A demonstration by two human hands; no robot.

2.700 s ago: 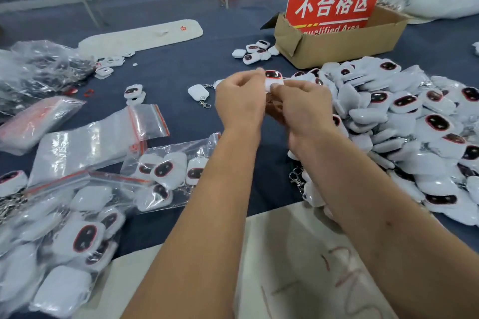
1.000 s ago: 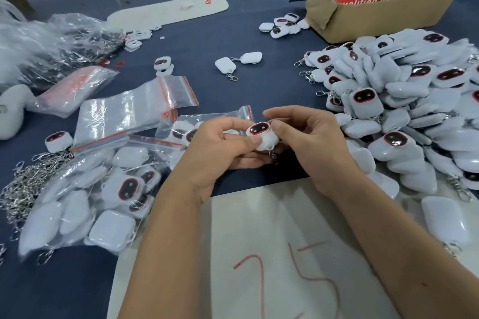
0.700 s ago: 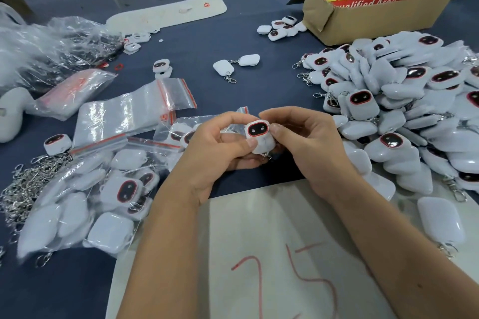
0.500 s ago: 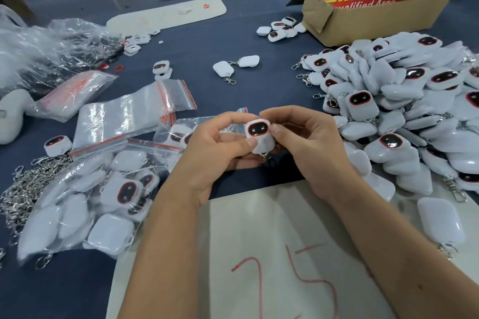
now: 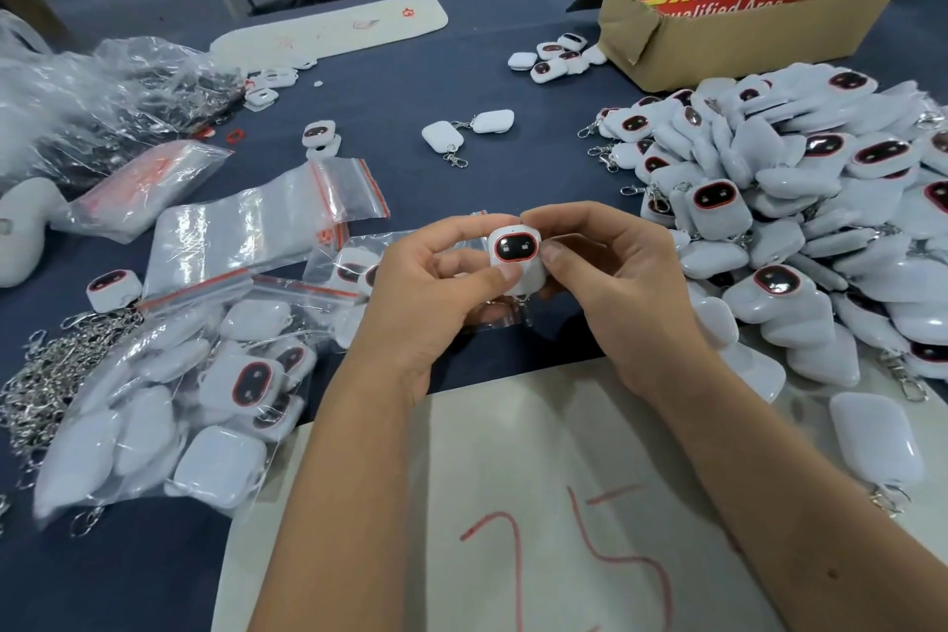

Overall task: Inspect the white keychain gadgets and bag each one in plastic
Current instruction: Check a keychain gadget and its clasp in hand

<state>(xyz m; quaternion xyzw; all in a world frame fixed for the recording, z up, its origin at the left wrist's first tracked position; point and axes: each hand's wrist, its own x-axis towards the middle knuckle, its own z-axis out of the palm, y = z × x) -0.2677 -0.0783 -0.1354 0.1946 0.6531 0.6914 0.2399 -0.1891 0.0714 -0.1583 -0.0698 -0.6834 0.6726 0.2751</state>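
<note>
Both hands are up over the middle of the table pinching one white keychain gadget (image 5: 515,258) between them. The left hand (image 5: 431,293) has its thumb on the lower front and fingers curled behind; the right hand (image 5: 610,282) has its thumb on the side edge and forefinger over the top. Both are mostly closed around it, and the dark red-rimmed screen is tilted up toward the camera — looks like that's so the face can be checked, so I'd call this the inspect step.

The unchecked pile (image 5: 800,221) is heaped on the right, right next to the right hand for easy grabbing. Empty zip bags (image 5: 256,226) lie to the left, a little farther off, and a filled bag (image 5: 169,416) sits near left — so finished ones probably go that way. A cardboard box (image 5: 744,36) with a red sign is far right, presumably for rejects. Not bagged yet.
</note>
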